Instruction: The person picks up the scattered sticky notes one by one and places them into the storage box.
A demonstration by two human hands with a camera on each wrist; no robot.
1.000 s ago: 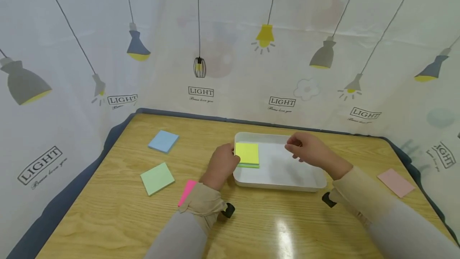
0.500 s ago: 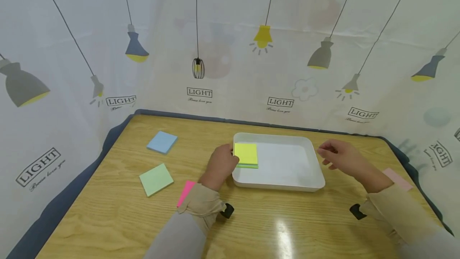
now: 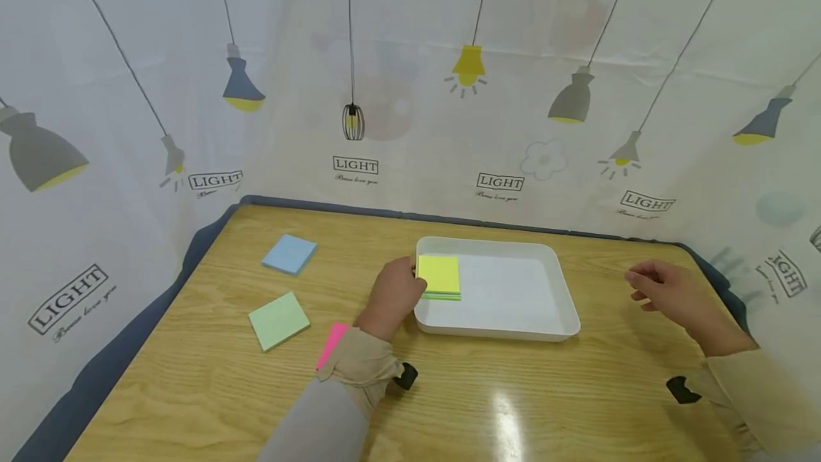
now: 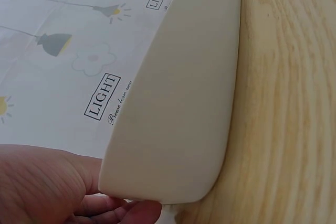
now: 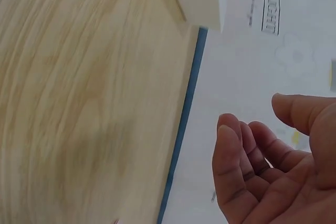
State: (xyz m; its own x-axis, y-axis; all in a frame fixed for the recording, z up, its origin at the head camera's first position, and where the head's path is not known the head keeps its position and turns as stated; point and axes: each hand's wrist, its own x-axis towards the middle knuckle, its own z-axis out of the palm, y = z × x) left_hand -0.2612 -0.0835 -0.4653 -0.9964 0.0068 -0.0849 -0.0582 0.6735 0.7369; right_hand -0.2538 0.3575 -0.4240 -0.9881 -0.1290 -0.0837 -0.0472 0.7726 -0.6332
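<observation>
A white rectangular tray (image 3: 513, 284) stands on the wooden table, with a small stack of sticky notes (image 3: 440, 275), yellow on top and green beneath, at its left end. My left hand (image 3: 393, 296) grips the tray's left wall, thumb over the rim and fingers on the outside. In the left wrist view, that hand (image 4: 63, 187) pinches the end of the tray (image 4: 173, 103). My right hand (image 3: 670, 298) is over the table to the tray's right, fingers loosely curled. Nothing lies between thumb and fingers of the right hand (image 5: 273, 166) in the right wrist view.
A blue sticky-note pad (image 3: 290, 254) and a pale green pad (image 3: 279, 321) lie on the table's left. A bright pink pad (image 3: 332, 345) is partly covered by my left sleeve. Behind the table (image 3: 192, 376) hangs a lamp-print curtain (image 3: 423, 198).
My right hand has moved right, from above the tray to beyond its right end, and now covers the spot where a light pink note showed. My left hand keeps its grip on the tray.
</observation>
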